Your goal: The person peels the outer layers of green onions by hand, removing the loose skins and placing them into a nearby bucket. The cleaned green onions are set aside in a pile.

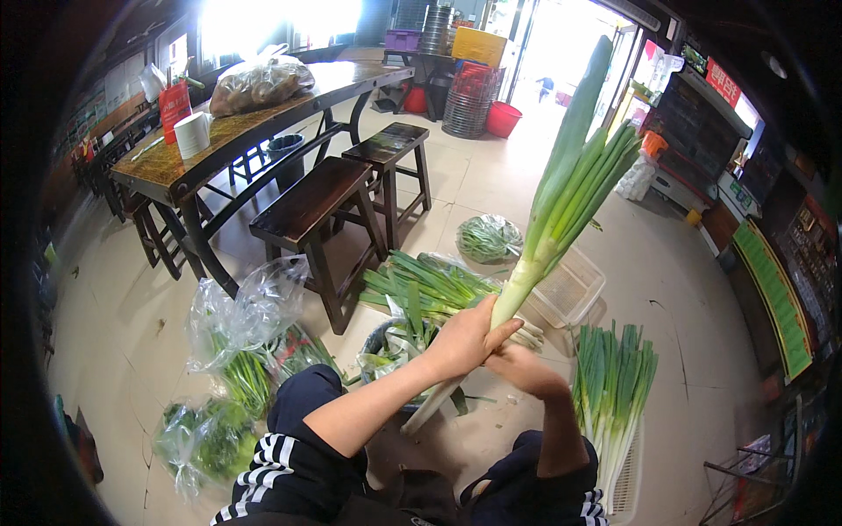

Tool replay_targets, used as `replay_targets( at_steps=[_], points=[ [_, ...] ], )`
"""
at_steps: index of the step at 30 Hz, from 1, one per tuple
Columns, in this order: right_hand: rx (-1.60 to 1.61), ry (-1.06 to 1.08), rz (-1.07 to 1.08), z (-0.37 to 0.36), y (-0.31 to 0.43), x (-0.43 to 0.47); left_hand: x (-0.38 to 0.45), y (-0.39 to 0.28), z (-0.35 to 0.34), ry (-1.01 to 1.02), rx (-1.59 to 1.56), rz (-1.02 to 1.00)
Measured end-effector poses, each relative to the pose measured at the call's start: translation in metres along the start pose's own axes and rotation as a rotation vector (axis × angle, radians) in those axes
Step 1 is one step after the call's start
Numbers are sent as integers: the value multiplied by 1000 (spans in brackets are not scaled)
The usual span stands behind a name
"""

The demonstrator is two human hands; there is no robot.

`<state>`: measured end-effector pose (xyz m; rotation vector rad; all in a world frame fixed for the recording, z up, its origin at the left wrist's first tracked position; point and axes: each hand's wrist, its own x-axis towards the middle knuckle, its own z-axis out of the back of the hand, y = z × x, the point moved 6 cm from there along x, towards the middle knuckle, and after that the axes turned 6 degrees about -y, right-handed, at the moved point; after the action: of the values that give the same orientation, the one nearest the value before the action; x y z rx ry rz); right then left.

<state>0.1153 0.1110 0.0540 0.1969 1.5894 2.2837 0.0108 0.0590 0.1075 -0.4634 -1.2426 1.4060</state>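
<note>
A large leek or green onion [520,283] slants up and to the right, and my left hand [464,338] is closed around its white stalk. The root end comes out below my wrist. Close against the stalk, just below, is my right hand [526,371]; it is blurred, and its fingertips are partly hidden. Under my forearm stands a dark bucket [375,342] with a plastic liner and leafy scraps. Behind it a pile of green onions [434,283] lies on the floor. More green onions [612,388] rest in a white plastic basket [630,470] at my right.
Bagged greens [210,440] lie on the floor at left, another bag of greens [490,238] ahead. An upturned or flat white crate [569,286] is beside the pile. Wooden stools [312,200] stand by a long table [263,125] bearing a filled bag and a paper roll.
</note>
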Motion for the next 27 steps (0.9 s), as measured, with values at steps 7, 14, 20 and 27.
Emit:
replay_targets(
  at_steps=[7, 14, 20, 27],
  points=[
    [610, -678, 482, 57, 20, -13, -15, 3, -29, -113, 313, -35],
    [982, -833, 389, 49, 13, -16, -28, 2, -60, -52, 351, -194],
    [1077, -767, 374, 53, 16, -25, -27, -8, -56, -100, 246, -311],
    [1035, -775, 342, 55, 9, -24, -27, -13, -59, 179, 294, -180]
  ],
)
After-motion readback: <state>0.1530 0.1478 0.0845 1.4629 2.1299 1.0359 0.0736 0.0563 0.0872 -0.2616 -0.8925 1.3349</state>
